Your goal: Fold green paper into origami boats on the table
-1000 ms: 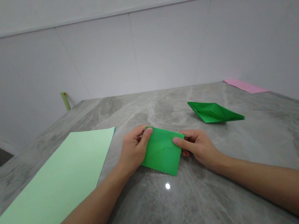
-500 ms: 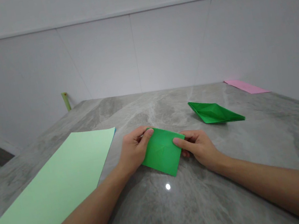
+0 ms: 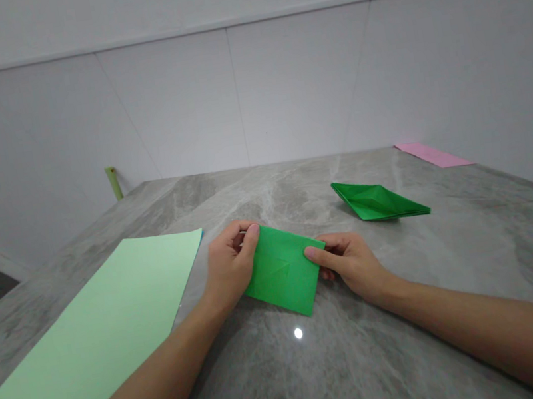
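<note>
A squarish piece of folded green paper (image 3: 283, 276) is held tilted over the table, with crease lines near its middle. My left hand (image 3: 231, 257) pinches its upper left corner, thumb on the near face and fingers behind. At the upper right corner my right hand (image 3: 350, 262) grips it the same way, its fingers partly hidden by the sheet. Beyond my right hand lies a folded green paper boat (image 3: 381, 201), pointed at both ends.
Pale green paper (image 3: 100, 334) lies at the left, partly under my left forearm, with a blue edge showing beneath. Pink paper (image 3: 434, 154) rests at the far right edge of the grey marbled table (image 3: 297, 390). Behind stands a white wall (image 3: 181, 105); a yellow-green strip (image 3: 113, 183) is at the far left.
My left hand has moved slightly left and up along the folded green paper, uncovering more of it. The whole scene has shifted a little to the left.
</note>
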A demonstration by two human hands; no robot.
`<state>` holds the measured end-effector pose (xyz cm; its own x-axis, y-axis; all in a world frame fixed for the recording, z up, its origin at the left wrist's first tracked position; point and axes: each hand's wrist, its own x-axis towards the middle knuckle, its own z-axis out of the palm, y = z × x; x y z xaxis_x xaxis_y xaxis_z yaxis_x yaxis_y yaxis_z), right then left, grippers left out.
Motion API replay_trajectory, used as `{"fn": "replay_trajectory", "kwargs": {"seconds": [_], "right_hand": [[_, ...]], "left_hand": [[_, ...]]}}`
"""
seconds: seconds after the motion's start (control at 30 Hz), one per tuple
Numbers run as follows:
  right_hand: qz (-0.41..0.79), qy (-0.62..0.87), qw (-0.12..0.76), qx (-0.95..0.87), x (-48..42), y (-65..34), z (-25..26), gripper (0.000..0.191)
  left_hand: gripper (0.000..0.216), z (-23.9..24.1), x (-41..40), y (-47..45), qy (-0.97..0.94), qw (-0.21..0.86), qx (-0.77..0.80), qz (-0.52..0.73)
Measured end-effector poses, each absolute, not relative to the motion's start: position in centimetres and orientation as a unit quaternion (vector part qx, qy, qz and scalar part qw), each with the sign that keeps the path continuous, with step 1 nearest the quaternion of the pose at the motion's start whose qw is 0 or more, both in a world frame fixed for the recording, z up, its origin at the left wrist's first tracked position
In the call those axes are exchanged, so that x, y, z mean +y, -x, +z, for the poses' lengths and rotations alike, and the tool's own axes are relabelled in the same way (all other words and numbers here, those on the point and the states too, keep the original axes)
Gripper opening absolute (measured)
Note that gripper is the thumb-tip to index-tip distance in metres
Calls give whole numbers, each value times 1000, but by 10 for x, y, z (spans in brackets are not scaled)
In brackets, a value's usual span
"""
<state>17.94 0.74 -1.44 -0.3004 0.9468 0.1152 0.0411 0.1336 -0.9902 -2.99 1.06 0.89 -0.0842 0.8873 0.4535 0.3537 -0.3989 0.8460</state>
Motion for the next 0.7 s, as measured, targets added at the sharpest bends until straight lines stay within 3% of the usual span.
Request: {"fn": "replay_trajectory", "kwargs": {"seconds": [0.27, 0.5, 0.7], "right_hand": [[523, 401, 427, -619, 6, -178, -12, 41], [520, 416, 422, -616, 6, -178, -10, 41], [519, 413, 421, -619, 6, -179, -12, 40]], "left_hand": [[21, 9, 11, 29, -602, 297, 499, 548], [27, 7, 14, 28, -442, 569, 455, 524], [27, 11, 13, 29, -394, 624, 428, 521]]}}
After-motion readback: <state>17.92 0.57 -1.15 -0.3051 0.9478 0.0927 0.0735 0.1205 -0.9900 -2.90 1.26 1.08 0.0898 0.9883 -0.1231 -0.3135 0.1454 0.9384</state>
